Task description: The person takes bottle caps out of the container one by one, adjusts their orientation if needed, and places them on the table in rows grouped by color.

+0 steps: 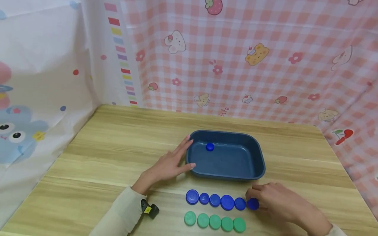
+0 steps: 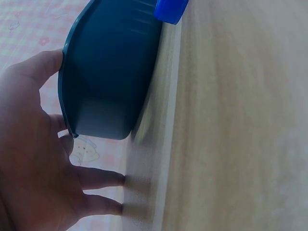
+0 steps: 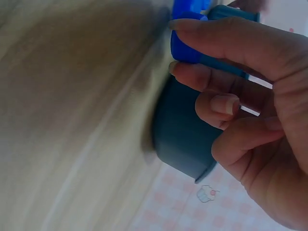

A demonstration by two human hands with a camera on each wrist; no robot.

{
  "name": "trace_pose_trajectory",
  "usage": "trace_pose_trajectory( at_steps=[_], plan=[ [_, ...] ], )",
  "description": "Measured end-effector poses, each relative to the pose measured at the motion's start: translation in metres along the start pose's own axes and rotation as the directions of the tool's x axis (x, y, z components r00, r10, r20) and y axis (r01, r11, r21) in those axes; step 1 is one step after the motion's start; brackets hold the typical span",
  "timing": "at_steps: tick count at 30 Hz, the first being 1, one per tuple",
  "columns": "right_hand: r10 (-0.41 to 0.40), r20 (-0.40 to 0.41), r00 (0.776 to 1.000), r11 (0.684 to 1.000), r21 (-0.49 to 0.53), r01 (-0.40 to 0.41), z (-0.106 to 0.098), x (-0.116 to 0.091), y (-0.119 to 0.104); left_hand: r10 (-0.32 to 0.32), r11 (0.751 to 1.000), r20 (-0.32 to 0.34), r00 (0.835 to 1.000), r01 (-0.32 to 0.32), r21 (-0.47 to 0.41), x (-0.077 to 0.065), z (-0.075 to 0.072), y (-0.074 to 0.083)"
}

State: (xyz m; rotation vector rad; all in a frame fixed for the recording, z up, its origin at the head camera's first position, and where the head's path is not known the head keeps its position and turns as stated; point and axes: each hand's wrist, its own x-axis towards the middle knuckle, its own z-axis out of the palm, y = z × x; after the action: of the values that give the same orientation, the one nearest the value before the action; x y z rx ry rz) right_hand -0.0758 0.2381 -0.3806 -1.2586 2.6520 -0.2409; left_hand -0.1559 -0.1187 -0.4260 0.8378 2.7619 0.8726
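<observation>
A dark blue basin (image 1: 227,177) stands on the table with one blue bottle cap (image 1: 210,147) inside. At its left end my left hand (image 1: 166,166) touches the rim, fingers spread and mostly straight. The left wrist view shows the thumb (image 2: 45,67) against the basin's edge. Several blue caps (image 1: 227,202) form a row in front of the basin. My right hand (image 1: 279,200) pinches the rightmost blue cap (image 1: 253,204) between thumb and forefinger. That same cap (image 3: 186,48) appears between the fingertips in the right wrist view, while the other fingers curl in.
Nearer the front edge lies a row of several green caps (image 1: 215,222). A black strap with a yellow label (image 1: 150,209) is on the left sleeve. A pink checked cloth (image 1: 230,82) hangs behind the wooden table (image 1: 118,141), and a white printed cloth (image 1: 44,82) hangs at the left.
</observation>
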Motion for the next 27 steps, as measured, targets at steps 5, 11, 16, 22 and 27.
trace_pose_trajectory(
  at_steps=[5, 11, 16, 22, 27],
  plan=[
    [0.054, 0.063, 0.997, 0.997, 0.047, -0.057, 0.0039, 0.0016, 0.0027, -0.007, 1.000, 0.007, 1.000, 0.007, -0.001, 0.0002, -0.0003, 0.0002],
    [0.095, 0.102, 0.990, 0.992, 0.072, -0.103, 0.0037, 0.0045, 0.0028, -0.005, 1.000, 0.001, 1.000, 0.005, 0.000, -0.0002, -0.0001, -0.0007],
    [0.095, 0.097, 0.991, 0.992, 0.070, -0.102, 0.0045, 0.0058, 0.0029, -0.002, 1.000, 0.002, 1.000, 0.002, 0.001, -0.0003, 0.0001, -0.0009],
    [0.101, 0.106, 0.989, 0.992, 0.067, -0.108, 0.0054, 0.0070, 0.0036, -0.003, 1.000, 0.003, 1.000, 0.003, 0.001, -0.0001, -0.0002, -0.0008],
    [0.101, 0.105, 0.989, 0.993, 0.057, -0.107, 0.0054, 0.0068, 0.0038, -0.013, 1.000, 0.005, 1.000, 0.013, 0.003, -0.0009, -0.0006, 0.0006]
  ],
)
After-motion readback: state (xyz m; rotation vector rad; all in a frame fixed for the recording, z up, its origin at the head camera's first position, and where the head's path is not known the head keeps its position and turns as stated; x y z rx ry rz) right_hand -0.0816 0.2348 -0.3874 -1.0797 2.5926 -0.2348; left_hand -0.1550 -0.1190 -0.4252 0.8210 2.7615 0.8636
